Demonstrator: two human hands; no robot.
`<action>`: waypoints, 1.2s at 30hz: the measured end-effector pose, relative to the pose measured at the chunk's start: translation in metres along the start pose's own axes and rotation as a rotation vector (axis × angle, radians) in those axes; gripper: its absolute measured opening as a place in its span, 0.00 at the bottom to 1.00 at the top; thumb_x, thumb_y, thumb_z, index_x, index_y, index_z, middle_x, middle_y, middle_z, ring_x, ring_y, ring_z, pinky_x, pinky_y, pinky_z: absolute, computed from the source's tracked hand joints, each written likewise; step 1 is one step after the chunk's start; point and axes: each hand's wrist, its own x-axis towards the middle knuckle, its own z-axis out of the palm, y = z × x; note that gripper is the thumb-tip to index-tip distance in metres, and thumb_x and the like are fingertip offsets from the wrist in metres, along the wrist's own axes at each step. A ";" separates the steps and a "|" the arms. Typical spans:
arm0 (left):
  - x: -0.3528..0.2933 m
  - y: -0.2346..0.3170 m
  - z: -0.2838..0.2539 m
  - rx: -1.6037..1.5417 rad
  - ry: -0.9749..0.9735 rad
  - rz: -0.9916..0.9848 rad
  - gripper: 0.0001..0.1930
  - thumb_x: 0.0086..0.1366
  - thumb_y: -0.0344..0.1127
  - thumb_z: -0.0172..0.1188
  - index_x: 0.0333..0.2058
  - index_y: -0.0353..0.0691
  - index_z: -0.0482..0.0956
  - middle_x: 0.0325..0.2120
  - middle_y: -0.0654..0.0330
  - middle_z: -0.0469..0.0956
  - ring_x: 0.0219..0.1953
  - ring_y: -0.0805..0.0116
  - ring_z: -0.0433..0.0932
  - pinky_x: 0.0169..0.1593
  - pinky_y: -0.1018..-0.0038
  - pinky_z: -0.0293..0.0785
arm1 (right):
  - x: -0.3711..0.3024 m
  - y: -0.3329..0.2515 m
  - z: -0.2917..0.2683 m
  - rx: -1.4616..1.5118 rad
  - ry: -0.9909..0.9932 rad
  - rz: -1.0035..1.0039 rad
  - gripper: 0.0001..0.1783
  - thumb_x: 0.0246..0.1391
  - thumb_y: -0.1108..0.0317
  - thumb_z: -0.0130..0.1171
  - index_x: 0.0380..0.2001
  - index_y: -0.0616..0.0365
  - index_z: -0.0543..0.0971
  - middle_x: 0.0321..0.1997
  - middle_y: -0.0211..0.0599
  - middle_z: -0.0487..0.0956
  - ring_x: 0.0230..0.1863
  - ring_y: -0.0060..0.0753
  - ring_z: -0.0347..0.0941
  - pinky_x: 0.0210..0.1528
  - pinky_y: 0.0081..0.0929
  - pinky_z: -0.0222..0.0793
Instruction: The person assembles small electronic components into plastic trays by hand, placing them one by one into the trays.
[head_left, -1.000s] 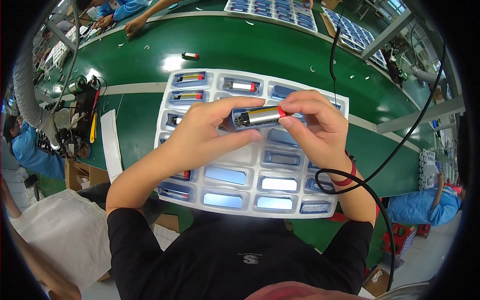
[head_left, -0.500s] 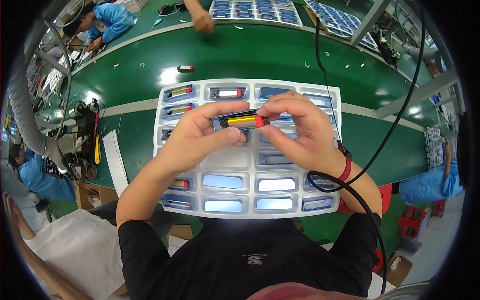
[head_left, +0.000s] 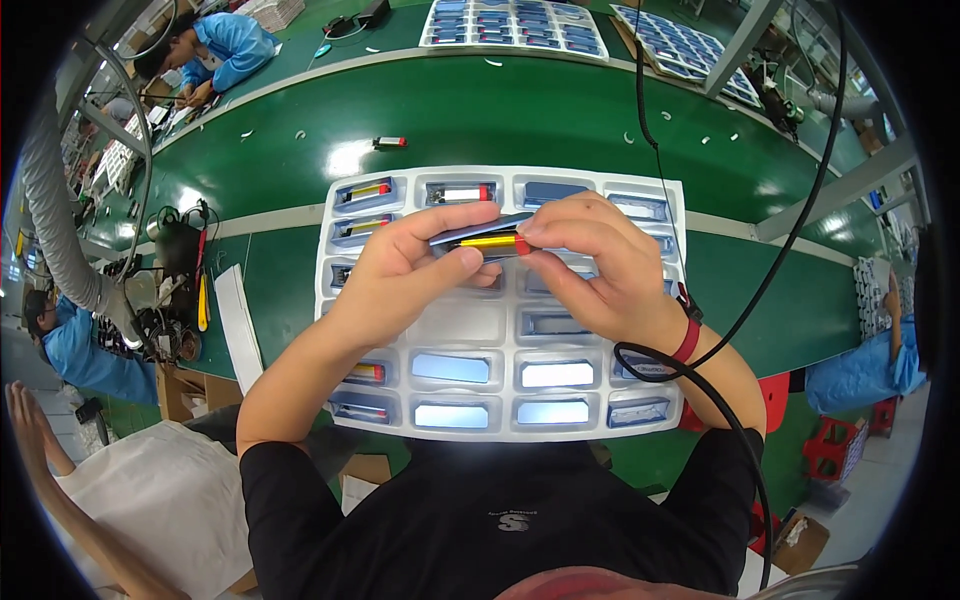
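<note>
Over the white tray (head_left: 455, 325), my hands hold a slim blue casing (head_left: 485, 229) together with a yellow cylindrical battery (head_left: 490, 241) that has a red end. My left hand (head_left: 400, 270) is closed on the casing's left part, thumb below and index finger above. With thumb and fingertips, my right hand (head_left: 600, 255) pinches the battery's red end. The casing is tilted, so its inside is mostly hidden. Around them, tray pockets hold more blue casings, such as one shiny casing (head_left: 557, 374), and some show batteries with red ends, such as one at the upper left (head_left: 365, 191).
A loose red-and-white battery (head_left: 391, 142) lies on the green conveyor belt (head_left: 270, 155) beyond the tray. A black cable (head_left: 735, 310) hangs across my right forearm. Filled trays (head_left: 515, 28) stand at the back. Co-workers in blue (head_left: 235, 48) sit at the sides.
The casing has tipped, so its blue outer side shows and less of the battery is visible. A co-worker's hand over the far belt has gone from view. My grip looks the same.
</note>
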 end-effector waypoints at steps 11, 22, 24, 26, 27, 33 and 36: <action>0.003 0.000 -0.005 0.021 -0.019 -0.023 0.29 0.68 0.22 0.63 0.67 0.30 0.67 0.59 0.49 0.76 0.51 0.66 0.83 0.59 0.70 0.80 | -0.010 0.012 0.002 0.125 0.013 0.088 0.13 0.54 0.84 0.67 0.41 0.61 0.79 0.46 0.44 0.83 0.45 0.40 0.81 0.49 0.30 0.77; 0.003 -0.003 -0.001 -0.014 -0.051 -0.009 0.27 0.71 0.28 0.62 0.67 0.33 0.68 0.52 0.54 0.82 0.49 0.73 0.83 0.55 0.76 0.79 | -0.011 0.013 0.004 0.055 0.008 0.105 0.13 0.52 0.84 0.68 0.39 0.59 0.79 0.46 0.42 0.84 0.44 0.39 0.80 0.47 0.30 0.75; 0.004 -0.005 -0.001 -0.007 -0.043 -0.040 0.26 0.73 0.29 0.60 0.67 0.33 0.68 0.52 0.54 0.82 0.48 0.73 0.83 0.55 0.76 0.79 | -0.008 0.011 0.007 -0.015 0.023 0.057 0.14 0.51 0.84 0.68 0.40 0.59 0.80 0.45 0.42 0.84 0.43 0.40 0.80 0.46 0.31 0.75; 0.004 -0.005 0.003 -0.014 -0.020 0.019 0.23 0.76 0.30 0.56 0.67 0.33 0.68 0.50 0.55 0.83 0.47 0.74 0.83 0.55 0.75 0.79 | -0.003 0.007 0.007 -0.091 0.045 0.011 0.15 0.50 0.84 0.69 0.40 0.59 0.81 0.43 0.41 0.84 0.42 0.41 0.79 0.46 0.31 0.76; 0.004 -0.006 0.003 -0.011 -0.028 0.014 0.23 0.76 0.30 0.56 0.67 0.33 0.68 0.50 0.55 0.83 0.47 0.74 0.83 0.55 0.75 0.79 | -0.001 0.006 0.006 -0.129 0.029 -0.045 0.16 0.49 0.84 0.69 0.42 0.60 0.82 0.42 0.40 0.85 0.41 0.41 0.80 0.46 0.32 0.76; 0.003 -0.007 0.000 0.010 0.007 -0.001 0.22 0.77 0.28 0.51 0.67 0.32 0.68 0.57 0.51 0.78 0.51 0.70 0.82 0.58 0.71 0.79 | 0.002 0.006 0.006 -0.172 0.046 -0.111 0.20 0.49 0.83 0.70 0.47 0.61 0.82 0.42 0.40 0.84 0.42 0.40 0.80 0.46 0.32 0.76; 0.004 -0.005 0.001 0.019 0.004 -0.016 0.22 0.76 0.28 0.51 0.66 0.32 0.69 0.58 0.52 0.77 0.52 0.70 0.81 0.59 0.71 0.79 | 0.003 -0.003 0.013 0.200 0.150 0.310 0.19 0.52 0.80 0.70 0.49 0.62 0.82 0.43 0.40 0.84 0.43 0.35 0.81 0.47 0.29 0.77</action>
